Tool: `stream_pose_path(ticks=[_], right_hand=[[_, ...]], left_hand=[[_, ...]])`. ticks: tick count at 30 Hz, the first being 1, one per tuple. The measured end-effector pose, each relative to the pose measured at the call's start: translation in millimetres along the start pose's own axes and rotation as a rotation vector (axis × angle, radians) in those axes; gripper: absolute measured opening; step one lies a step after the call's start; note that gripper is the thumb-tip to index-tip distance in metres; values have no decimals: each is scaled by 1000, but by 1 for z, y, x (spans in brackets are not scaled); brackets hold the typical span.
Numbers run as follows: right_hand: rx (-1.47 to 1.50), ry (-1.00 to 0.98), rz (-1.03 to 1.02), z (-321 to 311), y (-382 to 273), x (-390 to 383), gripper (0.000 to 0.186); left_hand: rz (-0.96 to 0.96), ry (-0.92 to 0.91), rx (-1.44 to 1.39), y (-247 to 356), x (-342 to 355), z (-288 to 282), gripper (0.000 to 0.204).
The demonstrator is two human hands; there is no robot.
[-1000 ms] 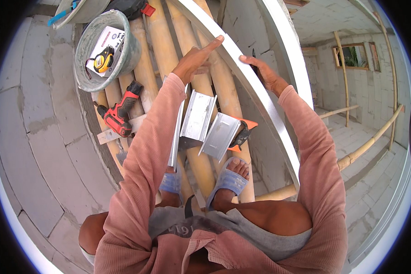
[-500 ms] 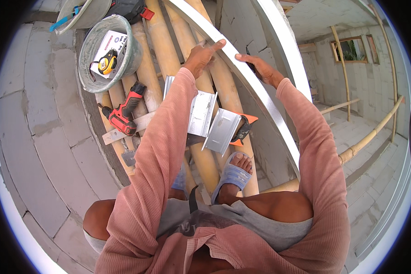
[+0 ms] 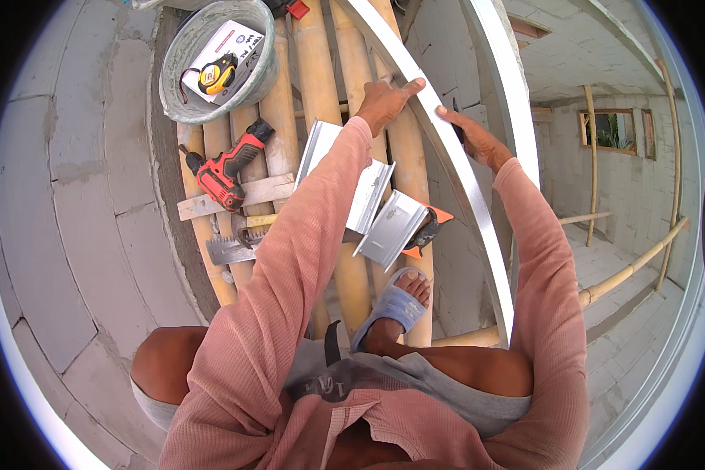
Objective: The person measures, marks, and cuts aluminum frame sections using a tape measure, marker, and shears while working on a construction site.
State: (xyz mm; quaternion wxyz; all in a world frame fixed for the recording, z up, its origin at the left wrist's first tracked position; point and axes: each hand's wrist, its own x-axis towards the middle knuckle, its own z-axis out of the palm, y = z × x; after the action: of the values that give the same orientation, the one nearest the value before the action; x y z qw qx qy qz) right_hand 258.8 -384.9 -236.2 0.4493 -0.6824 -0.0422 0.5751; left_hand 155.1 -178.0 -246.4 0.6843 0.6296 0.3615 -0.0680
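Observation:
A long, pale metal strip (image 3: pixel 468 184) runs from the top of the view down toward my right knee, bent by the lens. My left hand (image 3: pixel 385 103) is closed on its left edge, the thumb on its face beside a seam. Opposite, my right hand (image 3: pixel 482 142) is curled with its thumb at the strip's right edge. Something dark shows in that palm, mostly hidden, and its kind cannot be made out. Below my left hand lie short silver metal channel pieces (image 3: pixel 395 227), partly behind my left forearm.
Bamboo poles (image 3: pixel 319 74) form the platform under my sandalled foot. On the left are a red cordless drill (image 3: pixel 225 168), a saw blade (image 3: pixel 229 251), a hammer (image 3: pixel 251 223) and a bucket (image 3: pixel 172 78) holding a yellow tape measure (image 3: pixel 217 74). An orange-and-black handle (image 3: pixel 429 229) lies beside the channels.
The view has shifted, so the bucket, drill and strip appear farther right and higher. More of the saw blade and the hammer shows now. Both hands keep their places along the strip.

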Motion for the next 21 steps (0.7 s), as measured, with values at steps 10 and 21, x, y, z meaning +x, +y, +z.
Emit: stream_pose_path(ticks=[10, 21], right_hand=[[-120, 394, -131, -5, -41, -30, 84], [-443, -7, -743, 160, -238, -29, 39]], left_hand=[[45, 42, 145, 10, -14, 6, 110], [28, 94, 151, 5, -21, 7, 106]])
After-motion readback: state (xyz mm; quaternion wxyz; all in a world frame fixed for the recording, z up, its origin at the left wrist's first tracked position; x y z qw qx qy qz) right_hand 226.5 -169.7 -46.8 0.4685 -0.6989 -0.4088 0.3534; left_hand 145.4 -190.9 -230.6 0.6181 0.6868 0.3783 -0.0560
